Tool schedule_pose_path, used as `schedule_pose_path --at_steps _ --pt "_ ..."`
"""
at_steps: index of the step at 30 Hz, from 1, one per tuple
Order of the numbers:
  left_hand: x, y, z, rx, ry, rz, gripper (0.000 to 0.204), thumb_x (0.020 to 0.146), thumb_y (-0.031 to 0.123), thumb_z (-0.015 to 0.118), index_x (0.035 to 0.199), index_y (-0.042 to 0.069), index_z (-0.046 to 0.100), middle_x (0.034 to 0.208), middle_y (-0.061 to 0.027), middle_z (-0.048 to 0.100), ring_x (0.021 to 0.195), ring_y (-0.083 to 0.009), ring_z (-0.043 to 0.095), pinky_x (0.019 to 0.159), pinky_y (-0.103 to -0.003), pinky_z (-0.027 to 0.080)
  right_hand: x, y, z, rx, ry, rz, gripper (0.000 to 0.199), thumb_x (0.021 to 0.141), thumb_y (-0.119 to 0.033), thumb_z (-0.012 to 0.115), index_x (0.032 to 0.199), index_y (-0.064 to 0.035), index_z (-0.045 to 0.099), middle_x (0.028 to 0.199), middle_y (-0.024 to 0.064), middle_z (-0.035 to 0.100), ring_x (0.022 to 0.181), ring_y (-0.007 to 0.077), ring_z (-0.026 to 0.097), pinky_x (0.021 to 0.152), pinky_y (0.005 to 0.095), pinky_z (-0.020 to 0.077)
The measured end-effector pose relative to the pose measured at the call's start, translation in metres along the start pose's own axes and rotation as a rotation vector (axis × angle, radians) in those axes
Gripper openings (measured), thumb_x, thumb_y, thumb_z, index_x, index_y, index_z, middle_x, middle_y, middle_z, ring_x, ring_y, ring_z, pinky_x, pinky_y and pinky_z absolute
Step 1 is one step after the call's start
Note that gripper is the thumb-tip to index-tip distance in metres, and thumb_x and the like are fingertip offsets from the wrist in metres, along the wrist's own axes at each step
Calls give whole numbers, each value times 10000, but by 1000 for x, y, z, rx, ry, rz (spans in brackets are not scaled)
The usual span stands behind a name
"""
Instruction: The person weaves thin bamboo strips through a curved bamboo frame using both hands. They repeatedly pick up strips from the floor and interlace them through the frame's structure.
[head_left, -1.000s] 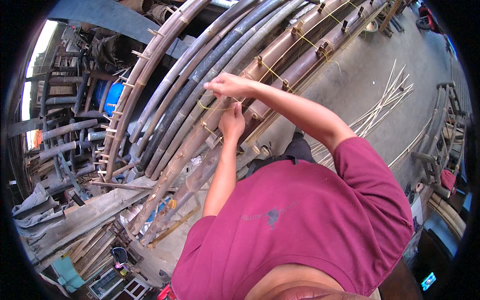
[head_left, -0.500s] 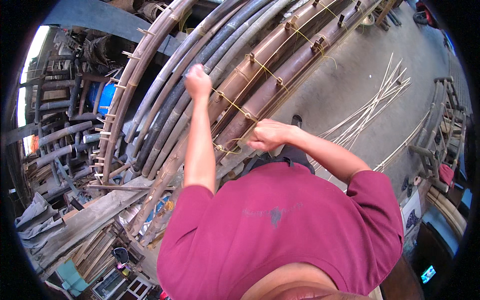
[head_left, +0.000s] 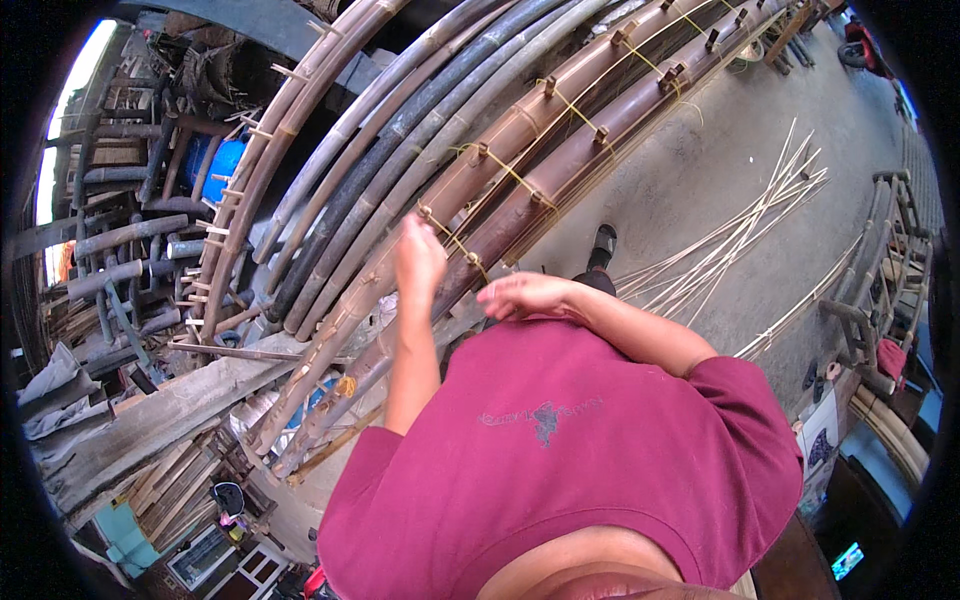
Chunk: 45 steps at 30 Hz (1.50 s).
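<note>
**Loose lashing and splintered cane: the hazards at the bamboo poles**

Concrete floor [head_left: 690,190] is seen to the right, with a fan of thin pale bamboo strips [head_left: 740,250] lying on it well apart from the person's feet. To the left, stacked dark pipes and timber are crowded around a blue drum [head_left: 215,165].

Across the middle, a bundle of long brown bamboo poles [head_left: 560,160] is laid side by side, crossed by yellow binding strips [head_left: 500,170] hooked over small wooden pegs [head_left: 545,85]. The left hand [head_left: 418,258] is raised over the poles near the lowest binding, its fingers drawn loosely together; whether a strip is pinched there cannot be told, as the hand is blurred. The right hand [head_left: 525,295] is held flat and released, palm down, just beside the edge of the poles, with nothing gripped.

Several risks can be judged from this. If the binding is not kept under tension, it could slacken around the pegs and the poles could be spread apart. A thin strip pulled sharply could be snapped or could cut a bare finger. Splinters could be picked up from the cane edges. The loose strips on the floor could be stepped on and slipped over.
</note>
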<state>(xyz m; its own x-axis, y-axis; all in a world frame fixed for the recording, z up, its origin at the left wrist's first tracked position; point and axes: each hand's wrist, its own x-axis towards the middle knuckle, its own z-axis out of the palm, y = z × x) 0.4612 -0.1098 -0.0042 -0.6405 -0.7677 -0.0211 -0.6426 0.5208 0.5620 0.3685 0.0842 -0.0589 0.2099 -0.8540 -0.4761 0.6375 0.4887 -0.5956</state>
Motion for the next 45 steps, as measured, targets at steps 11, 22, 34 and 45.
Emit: schedule_pose_path --at_steps 11,22,34,45 --pt "-29 -10 42 -208 196 126 205 954 177 548 1042 12 631 1005 -221 668 928 -394 639 827 -426 485 88 -133 103 -1570 218 -584 486 960 -445 441 884 -34 688 768 226 628 795 367 632 781 472 474" --pt "-34 -30 33 -290 58 226 237 978 174 503 1021 1 660 948 -209 674 875 -372 656 774 -407 512 2 -85 60 -1179 -398 -434 400 925 -272 541 632 -1 566 539 132 509 506 235 490 571 400 452" --pt "154 -67 38 206 -110 332 328 954 245 528 1107 -13 661 985 -204 698 901 -357 667 801 -429 502 4 -18 1 -813 98 -724 472 911 -427 580 713 -2 632 582 105 567 555 229 566 575 374 473" --pt "86 293 140 -231 -70 646 257 982 87 511 1172 -55 611 1068 -153 645 972 -242 625 881 -330 489 -185 95 -357 1068 1036 -542 380 913 -460 599 699 -169 479 690 -10 523 409 113 365 551 321 495"
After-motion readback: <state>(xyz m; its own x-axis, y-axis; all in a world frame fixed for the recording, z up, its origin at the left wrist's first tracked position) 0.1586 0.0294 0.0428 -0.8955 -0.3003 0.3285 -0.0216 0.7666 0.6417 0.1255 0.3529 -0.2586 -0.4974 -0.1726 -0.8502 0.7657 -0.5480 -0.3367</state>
